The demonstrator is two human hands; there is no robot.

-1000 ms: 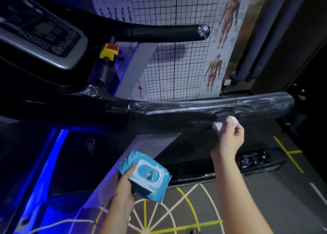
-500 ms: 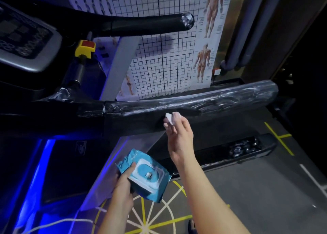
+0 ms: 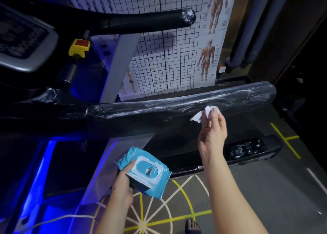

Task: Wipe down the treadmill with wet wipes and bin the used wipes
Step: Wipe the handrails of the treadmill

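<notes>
While blue light is glowing along the treadmill's deck, its long black side rail is lying across the view. It is round and thick, is wearing a tight glossy film, and is showing pale, smeary streaks along its top. Above it the smooth black upper handlebar is ending in a crinkled, shiny cap, and a yellow stop button with a red face is sitting beside the grey-rimmed console. A gridded anatomy poster is hanging behind them. The grey floor is carrying yellow and white lines.

Compared with half a second ago, the right hand is now working farther along the rail toward its free end, and more of the white wet wipe is showing, bunched and crumpled. The left hand is holding the pack just as before.

The right fingers are curling closed around the wipe, pinching it against the thumb and pressing it onto the rail's front face. The left fingers are wrapping under the soft blue pack of wipes. That hand's thumb is lying on top beside the pack's rounded plastic lid, and the hand is holding the pack low, well apart from the rail.
</notes>
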